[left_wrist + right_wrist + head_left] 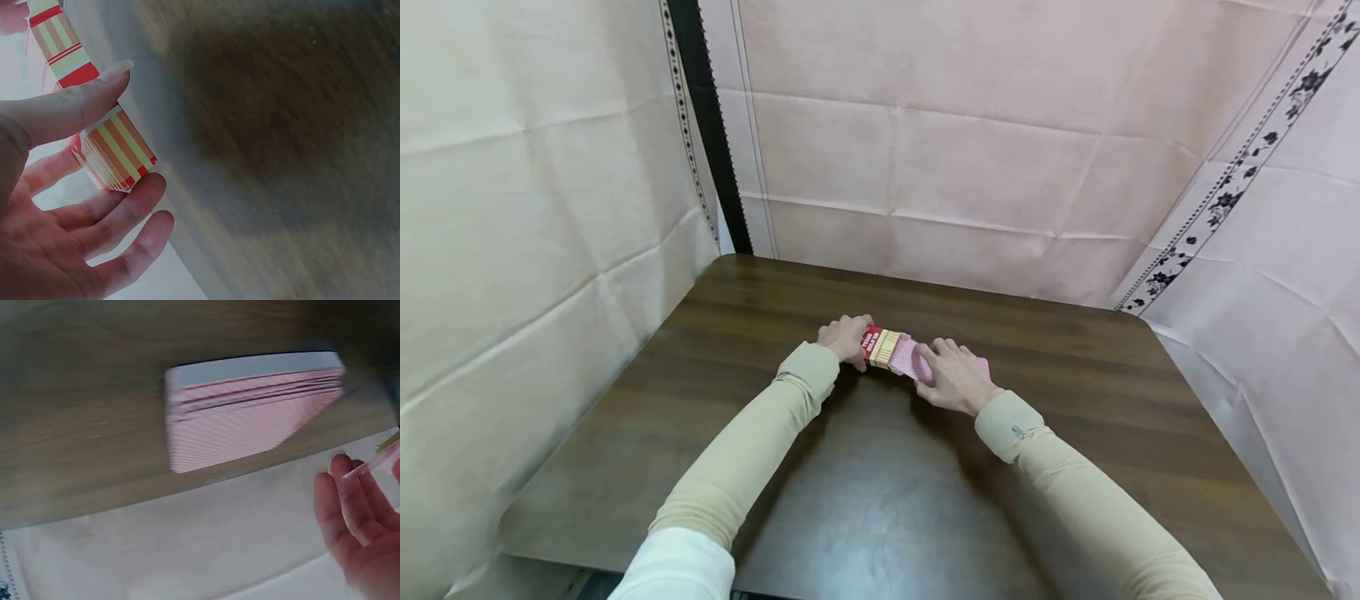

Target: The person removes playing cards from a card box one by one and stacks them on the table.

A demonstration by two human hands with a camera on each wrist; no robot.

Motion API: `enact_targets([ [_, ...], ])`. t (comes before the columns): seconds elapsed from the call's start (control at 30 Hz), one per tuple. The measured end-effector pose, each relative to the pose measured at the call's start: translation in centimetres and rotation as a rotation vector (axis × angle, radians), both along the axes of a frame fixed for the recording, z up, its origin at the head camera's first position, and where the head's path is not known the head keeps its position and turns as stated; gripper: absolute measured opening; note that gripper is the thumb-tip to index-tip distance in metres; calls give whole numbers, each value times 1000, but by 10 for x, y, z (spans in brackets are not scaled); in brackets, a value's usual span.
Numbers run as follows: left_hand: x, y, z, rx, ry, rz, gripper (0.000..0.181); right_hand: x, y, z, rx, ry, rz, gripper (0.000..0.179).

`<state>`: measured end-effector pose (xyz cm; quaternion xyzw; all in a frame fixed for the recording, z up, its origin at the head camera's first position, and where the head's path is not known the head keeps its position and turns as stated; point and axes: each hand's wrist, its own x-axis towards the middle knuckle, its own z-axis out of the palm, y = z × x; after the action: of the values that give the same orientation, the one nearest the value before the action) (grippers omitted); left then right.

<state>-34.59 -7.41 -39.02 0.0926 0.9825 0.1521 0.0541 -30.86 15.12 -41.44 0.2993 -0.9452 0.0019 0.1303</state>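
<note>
In the head view my left hand [846,337] grips the left end of a flat red packet [882,347] with tan and yellow stripes. The left wrist view shows my thumb across the striped packet [119,150] and fingers beneath it. Pink patterned sheets [906,358] reach from the packet to my right hand [953,377], which pinches them. In the right wrist view a layered stack of pink sheets [250,419] with a pale edge lies on the table, and beside it my right fingers hold a thin pink sheet [375,464]. The exact kind of packet cannot be told.
A dark brown wooden table [865,500] with rounded corners lies under both hands. Pale creased cloth [940,158] hangs behind it and along both sides, with a dark floral band [1232,187] at right.
</note>
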Motion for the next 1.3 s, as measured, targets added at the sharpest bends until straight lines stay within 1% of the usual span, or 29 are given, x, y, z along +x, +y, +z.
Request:
enact_targets([
  [0.1, -1, 1, -2, 5, -5, 7, 77, 0, 11, -3, -35, 15, -50, 50],
  [0.2, -3, 1, -6, 3, -8, 17, 77, 1, 22, -7, -86, 17, -127, 52],
  [0.3, -5, 4, -7, 8, -8, 4, 77, 2, 34, -9, -122, 10, -257, 53],
  [0.43, -4, 0, -4, 11, 4, 5, 74, 2, 35, -13, -162, -27, -412, 49],
  [0.5, -3, -1, -3, 5, 10, 9, 73, 2, 35, -14, -170, -48, -470, 48],
  [0.57, -3, -2, -2, -3, 14, 12, 73, 1, 35, -16, -159, -62, -506, 48],
  [0.67, -3, -2, -2, -7, 9, 10, 73, 0, 35, -19, -127, -78, -532, 50],
  [0.8, -3, -2, -4, -6, 4, 11, 73, 0, 34, -22, -90, -108, -536, 53],
  [0.93, -2, 0, -5, -9, -2, 14, 74, 1, 35, -21, -75, -145, -538, 56],
  [1.1, -1, 3, -5, -8, -3, 18, 73, 2, 35, -19, -57, -168, -543, 63],
  [1.2, 0, 6, -4, -9, -2, 14, 72, 2, 36, -17, -50, -147, -540, 64],
  [1.27, 0, 8, -3, -11, -8, 3, 72, 2, 36, -15, -66, -100, -518, 61],
  [1.3, 1, 8, -3, -12, -11, -3, 72, 1, 35, -14, -80, -67, -494, 58],
])
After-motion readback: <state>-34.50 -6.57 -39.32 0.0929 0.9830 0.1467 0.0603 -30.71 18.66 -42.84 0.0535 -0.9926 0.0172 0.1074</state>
